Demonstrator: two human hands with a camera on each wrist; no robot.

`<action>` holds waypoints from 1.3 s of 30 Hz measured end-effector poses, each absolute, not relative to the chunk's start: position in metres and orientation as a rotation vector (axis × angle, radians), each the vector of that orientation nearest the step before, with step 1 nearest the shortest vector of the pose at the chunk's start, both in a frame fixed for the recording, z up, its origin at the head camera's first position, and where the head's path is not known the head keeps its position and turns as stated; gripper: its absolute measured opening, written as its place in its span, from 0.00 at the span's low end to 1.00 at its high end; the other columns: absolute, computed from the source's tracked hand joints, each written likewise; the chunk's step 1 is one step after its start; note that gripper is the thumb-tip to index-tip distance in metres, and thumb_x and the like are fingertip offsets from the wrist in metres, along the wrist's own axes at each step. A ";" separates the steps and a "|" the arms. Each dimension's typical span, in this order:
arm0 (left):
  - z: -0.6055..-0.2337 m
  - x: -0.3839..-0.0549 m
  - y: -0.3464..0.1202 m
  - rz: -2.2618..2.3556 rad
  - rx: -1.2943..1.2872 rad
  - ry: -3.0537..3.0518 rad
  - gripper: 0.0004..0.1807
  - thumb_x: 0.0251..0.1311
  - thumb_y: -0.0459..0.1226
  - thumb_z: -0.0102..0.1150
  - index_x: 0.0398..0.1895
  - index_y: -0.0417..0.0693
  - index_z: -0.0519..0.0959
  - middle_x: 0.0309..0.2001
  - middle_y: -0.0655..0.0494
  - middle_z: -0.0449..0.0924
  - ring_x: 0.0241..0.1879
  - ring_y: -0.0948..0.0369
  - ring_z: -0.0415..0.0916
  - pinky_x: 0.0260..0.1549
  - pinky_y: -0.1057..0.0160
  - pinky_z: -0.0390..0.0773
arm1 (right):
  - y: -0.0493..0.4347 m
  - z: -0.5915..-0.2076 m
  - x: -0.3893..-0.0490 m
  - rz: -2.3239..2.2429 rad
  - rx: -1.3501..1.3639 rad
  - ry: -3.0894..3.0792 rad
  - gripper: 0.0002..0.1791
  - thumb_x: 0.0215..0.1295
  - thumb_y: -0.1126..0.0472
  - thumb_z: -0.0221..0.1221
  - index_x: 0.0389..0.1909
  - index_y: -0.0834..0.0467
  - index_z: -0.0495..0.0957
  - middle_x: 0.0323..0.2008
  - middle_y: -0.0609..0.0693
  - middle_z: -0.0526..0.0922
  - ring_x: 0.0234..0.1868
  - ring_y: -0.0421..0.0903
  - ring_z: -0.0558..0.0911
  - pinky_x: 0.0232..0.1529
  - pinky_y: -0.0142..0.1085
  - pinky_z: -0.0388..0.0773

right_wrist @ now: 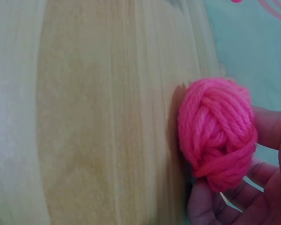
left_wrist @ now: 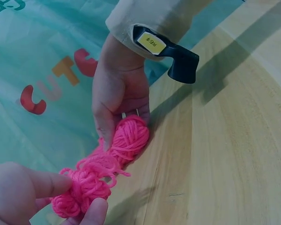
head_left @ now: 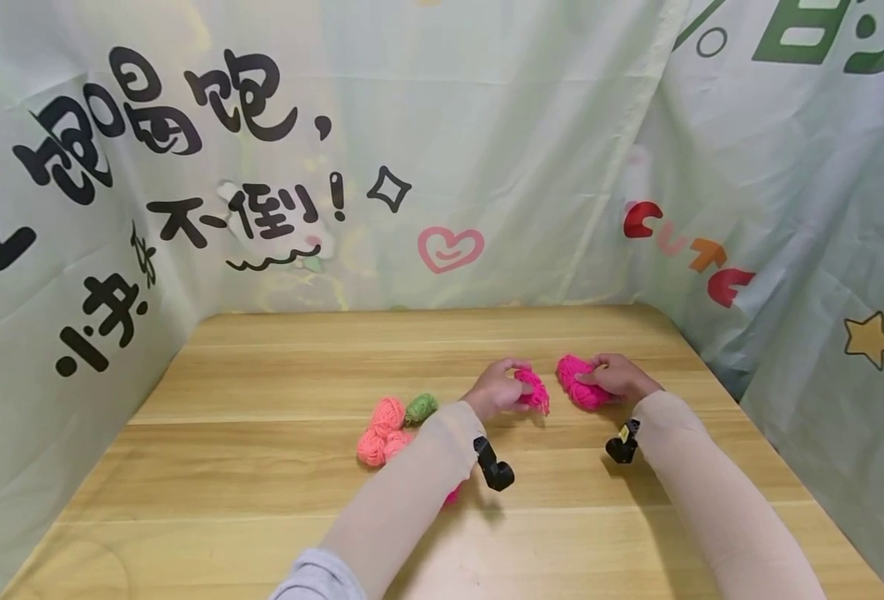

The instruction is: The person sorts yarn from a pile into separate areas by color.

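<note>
My left hand [head_left: 497,389] pinches a small bright pink ball of yarn [head_left: 534,392] just above the table. Its strands look loose and looped in the left wrist view, where the thumb and fingers press on the yarn [left_wrist: 82,192]. To the right, my right hand [head_left: 621,377] grips another pink ball of yarn [head_left: 580,383], its thumb on one side and its fingers on the other. That ball [right_wrist: 218,133] looks wound and oval in the right wrist view. More pink strands [left_wrist: 100,161] lie between the two hands; which ball they belong to I cannot tell.
Coral yarn balls [head_left: 382,429] and a green yarn ball [head_left: 421,408] sit together left of my left forearm, which partly hides them. A bit of pink yarn [head_left: 451,496] shows beneath that forearm. Printed cloth [head_left: 449,150] hangs around the wooden table [head_left: 262,483].
</note>
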State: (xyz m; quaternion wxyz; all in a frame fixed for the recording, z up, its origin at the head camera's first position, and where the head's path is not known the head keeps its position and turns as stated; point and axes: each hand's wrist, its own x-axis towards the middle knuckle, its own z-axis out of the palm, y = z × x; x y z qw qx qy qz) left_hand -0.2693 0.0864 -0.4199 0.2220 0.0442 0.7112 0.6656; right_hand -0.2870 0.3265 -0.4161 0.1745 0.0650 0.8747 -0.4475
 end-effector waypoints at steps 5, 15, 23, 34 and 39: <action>-0.420 -0.267 0.090 1.825 0.107 1.991 0.23 0.61 0.24 0.57 0.60 0.44 0.74 0.40 0.48 0.77 0.30 0.56 0.80 0.35 0.59 0.83 | 0.328 -0.416 -0.286 -1.277 0.180 2.490 0.17 0.68 0.60 0.58 0.49 0.67 0.65 0.36 0.54 0.70 0.27 0.40 0.72 0.28 0.32 0.74; -0.422 -0.269 0.097 1.790 0.101 2.071 0.22 0.61 0.24 0.57 0.59 0.44 0.76 0.42 0.51 0.77 0.34 0.58 0.79 0.36 0.60 0.82 | 0.327 -0.413 -0.286 -1.264 0.173 2.514 0.18 0.69 0.59 0.57 0.49 0.68 0.65 0.39 0.57 0.70 0.29 0.40 0.72 0.29 0.33 0.75; -0.426 -0.266 0.100 1.742 0.052 2.184 0.21 0.59 0.24 0.60 0.55 0.47 0.76 0.38 0.50 0.75 0.28 0.57 0.79 0.33 0.60 0.83 | 0.326 -0.416 -0.286 -1.229 0.182 2.514 0.20 0.68 0.58 0.57 0.52 0.68 0.66 0.42 0.58 0.70 0.30 0.41 0.73 0.30 0.34 0.75; -0.426 -0.269 0.110 1.636 0.071 2.389 0.17 0.55 0.24 0.63 0.44 0.52 0.77 0.27 0.52 0.76 0.23 0.60 0.75 0.24 0.66 0.77 | 0.328 -0.412 -0.287 -1.222 0.151 2.519 0.24 0.69 0.56 0.58 0.55 0.69 0.65 0.42 0.59 0.70 0.32 0.43 0.72 0.30 0.34 0.75; -0.429 -0.269 0.111 1.629 0.057 2.407 0.17 0.55 0.24 0.63 0.44 0.52 0.78 0.28 0.54 0.76 0.22 0.61 0.75 0.23 0.66 0.76 | 0.327 -0.414 -0.287 -1.221 0.166 2.517 0.23 0.69 0.56 0.58 0.54 0.68 0.65 0.40 0.57 0.70 0.30 0.42 0.71 0.30 0.34 0.74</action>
